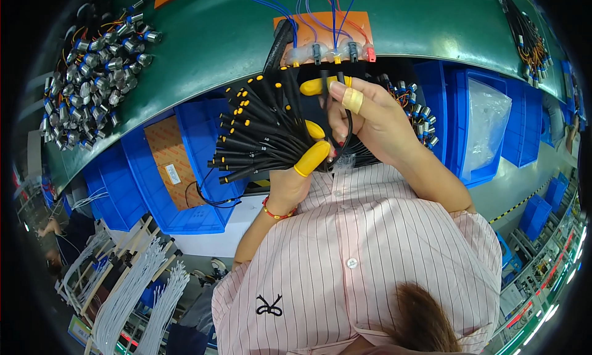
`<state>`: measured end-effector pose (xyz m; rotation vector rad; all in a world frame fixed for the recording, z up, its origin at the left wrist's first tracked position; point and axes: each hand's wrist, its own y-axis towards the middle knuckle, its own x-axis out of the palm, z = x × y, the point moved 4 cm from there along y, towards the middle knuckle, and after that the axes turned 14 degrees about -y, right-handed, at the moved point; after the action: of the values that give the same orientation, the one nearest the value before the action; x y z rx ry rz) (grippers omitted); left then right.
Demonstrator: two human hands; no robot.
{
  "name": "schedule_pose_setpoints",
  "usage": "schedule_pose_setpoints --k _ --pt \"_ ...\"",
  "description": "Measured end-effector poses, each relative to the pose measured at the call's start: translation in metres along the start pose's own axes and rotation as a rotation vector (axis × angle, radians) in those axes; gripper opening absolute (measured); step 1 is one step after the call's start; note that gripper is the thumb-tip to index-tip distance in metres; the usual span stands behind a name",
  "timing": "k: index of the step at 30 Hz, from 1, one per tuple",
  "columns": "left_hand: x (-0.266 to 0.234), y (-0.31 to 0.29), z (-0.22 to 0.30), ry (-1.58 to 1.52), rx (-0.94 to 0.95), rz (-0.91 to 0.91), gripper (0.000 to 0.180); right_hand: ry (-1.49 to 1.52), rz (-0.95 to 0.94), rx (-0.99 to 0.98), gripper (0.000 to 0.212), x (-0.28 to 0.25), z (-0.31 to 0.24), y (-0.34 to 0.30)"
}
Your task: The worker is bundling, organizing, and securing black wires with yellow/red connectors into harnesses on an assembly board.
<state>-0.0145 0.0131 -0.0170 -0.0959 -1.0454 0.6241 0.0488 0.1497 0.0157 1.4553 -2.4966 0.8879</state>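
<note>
My left hand [293,181], with yellow finger cots on the thumb and a finger, is closed round a bundle of black cables [262,133]. Their thick ends fan out to the left and show yellow-orange centres. Just right of the bundle, my right hand [376,111] pinches a black cable [349,124] between thumb and fingers. It has tape round the thumb and a yellow cot on one finger. Beyond my hands, an orange block [324,31] on the bench carries yellow, dark and red connectors with blue, purple and red wires. No contact with the block is visible.
Silver cylindrical parts with wires [98,77] are heaped on the green bench [209,40] at left. A black cable bundle [527,40] lies at far right. Blue bins [209,216] stand below the edge, one holding cardboard, another a clear bag [484,121]. White cables [135,293] hang at lower left.
</note>
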Motion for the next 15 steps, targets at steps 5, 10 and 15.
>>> schedule_pose_setpoints --k 5,10,15 --pt "-0.002 0.002 -0.001 0.068 0.012 -0.009 0.023 -0.049 0.125 -0.024 0.026 -0.012 0.001 0.002" --pt "-0.005 0.006 -0.001 0.103 0.051 -0.037 0.027 -0.07 0.177 0.015 0.023 -0.019 0.005 0.006" --pt "-0.002 0.009 -0.001 -0.003 0.006 -0.033 0.029 -0.091 0.195 0.035 0.023 -0.021 0.003 0.014"
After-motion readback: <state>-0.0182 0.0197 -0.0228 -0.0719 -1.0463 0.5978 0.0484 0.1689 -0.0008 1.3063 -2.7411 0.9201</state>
